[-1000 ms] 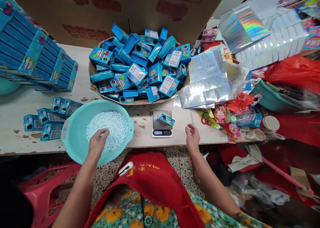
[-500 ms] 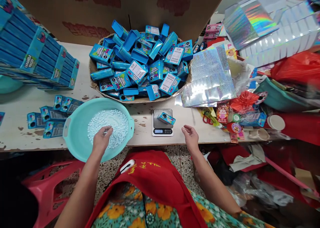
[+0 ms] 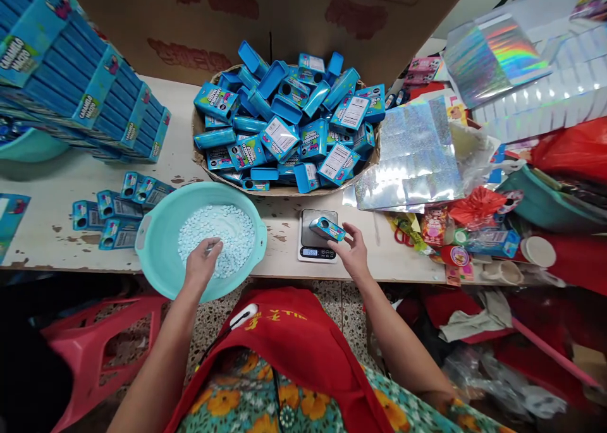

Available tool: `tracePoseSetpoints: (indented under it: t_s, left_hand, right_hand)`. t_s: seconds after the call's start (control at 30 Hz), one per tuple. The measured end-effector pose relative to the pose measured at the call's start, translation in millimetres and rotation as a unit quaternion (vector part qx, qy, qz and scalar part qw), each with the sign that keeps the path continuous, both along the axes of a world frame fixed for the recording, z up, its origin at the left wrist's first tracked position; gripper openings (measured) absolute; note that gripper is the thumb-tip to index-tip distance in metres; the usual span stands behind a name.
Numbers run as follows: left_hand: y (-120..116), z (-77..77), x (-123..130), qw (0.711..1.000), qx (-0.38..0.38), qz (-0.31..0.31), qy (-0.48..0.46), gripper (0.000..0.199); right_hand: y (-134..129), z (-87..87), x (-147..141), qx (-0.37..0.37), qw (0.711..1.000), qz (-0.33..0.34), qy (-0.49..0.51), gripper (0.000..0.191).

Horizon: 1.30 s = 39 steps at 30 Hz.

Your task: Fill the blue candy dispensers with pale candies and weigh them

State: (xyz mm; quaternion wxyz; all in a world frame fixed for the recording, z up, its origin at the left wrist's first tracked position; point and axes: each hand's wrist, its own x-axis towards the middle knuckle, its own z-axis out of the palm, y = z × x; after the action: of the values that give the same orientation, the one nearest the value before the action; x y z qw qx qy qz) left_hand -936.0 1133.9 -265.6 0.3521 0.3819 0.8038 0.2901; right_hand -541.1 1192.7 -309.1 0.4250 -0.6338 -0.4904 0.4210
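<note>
A teal basin (image 3: 148, 256) holds many small pale-blue pellets (image 3: 237, 231). Above them is my left hand (image 3: 203, 262), its thumb and fingertips pressed together; anything between them is too small to make out. To the right, a digital scale (image 3: 306, 237) with a lit display stands on the table. One blue box (image 3: 328, 228) lies tilted on its plate. My right hand (image 3: 351, 251) is at the right end of this box, thumb and fingers apart around that end, the fingertips at its edge.
Behind the scale, a cardboard tray (image 3: 284, 191) is heaped with blue boxes. Several boxes (image 3: 118, 234) lie left of the basin, below a tall stack (image 3: 109, 91). Holographic sheets (image 3: 412, 155) and mixed packages lie right. The table's front edge (image 3: 398, 277) is close to my body.
My right hand has moved left to the box on the scale. My left hand stays over the pellets with its fingertips together. The whole view has shifted slightly.
</note>
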Motion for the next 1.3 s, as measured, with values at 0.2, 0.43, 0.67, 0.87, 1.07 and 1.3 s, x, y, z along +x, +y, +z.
tracePoseSetpoints:
  t_s: [0.2, 0.43, 0.67, 0.87, 1.07, 1.3]
  left_hand:
    - [11.4, 43.3, 35.5, 0.974, 0.039, 0.094, -0.204, 0.057]
    - [57.4, 97.8, 71.7, 0.799, 0.186, 0.225, -0.525, 0.049]
    - [47.8, 90.7, 33.2, 0.697, 0.23, 0.33, -0.594, 0.024]
    - [35.1, 80.4, 19.8, 0.782, 0.265, 0.261, -0.5, 0.028]
    - [22.6, 87.7, 5.1, 0.916, 0.277, 0.117, -0.265, 0.02]
    - [14.5, 96.5, -38.1, 0.948, 0.279, 0.084, -0.131, 0.018]
  right_hand:
    - [23.8, 81.6, -58.7, 0.109, 0.988, 0.082, -0.066, 0.033]
    - [26.5, 135.1, -161.7, 0.189, 0.923, 0.311, -0.126, 0.03]
    - [29.6, 126.6, -212.3, 0.2, 0.908, 0.343, -0.129, 0.033]
    - [27.9, 114.7, -237.0, 0.146, 0.929, 0.331, -0.077, 0.035]
    - [24.3, 110.1, -254.8, 0.113, 0.943, 0.313, -0.013, 0.036]
    - [22.3, 97.0, -256.0, 0.007, 0.953, 0.271, 0.137, 0.045]
